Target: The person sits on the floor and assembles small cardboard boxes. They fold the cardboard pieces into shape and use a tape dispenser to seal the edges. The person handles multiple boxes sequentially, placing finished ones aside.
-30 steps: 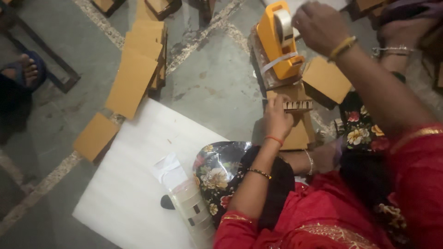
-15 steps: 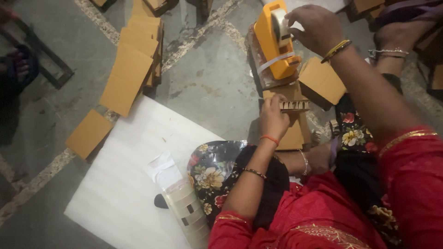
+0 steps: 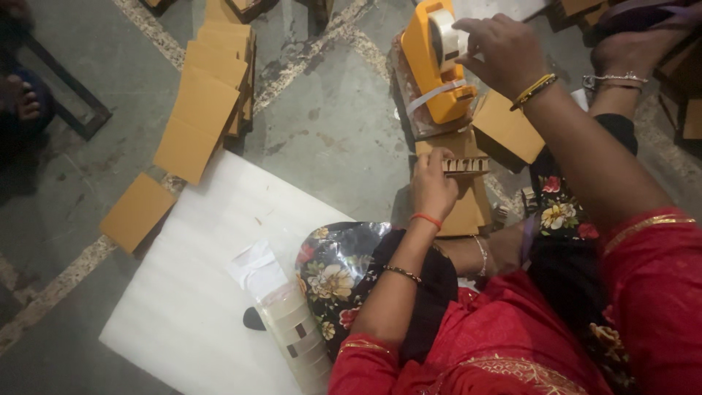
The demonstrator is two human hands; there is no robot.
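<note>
- At the far left, a loose flat brown card piece lies on the concrete floor, and above it a fanned stack of cardboard blanks waits untouched; judging by that stack, a good deal of packing is left.
- A white foam sheet is spread on the floor in front of the person's knees. On it lies a clear bag of tape rolls, not in use at this moment.
- The left hand reaches forward over the knee, wrist bent down, its grip closed on a small slatted wooden piece, thumb and fingers pinching its left end. The piece is held level just above a small pile of flat brown cards that lies on the floor.
- Beyond it stands the orange tape dispenser on a wooden board, with a strip of tape hanging slack down its side. That suggests the taping step is only starting, with no strip torn off yet.
- The right hand is stretched out at arm's length, palm down, fingers curled over the top of the tape roll. Its grip looks closed on the roll or the tape end; which of the two I cannot tell.
- Just under that forearm sits a folded brown carton, seemingly assembled but unsealed.
- At the far right another person's hand with bangles rests apart from the work.
</note>
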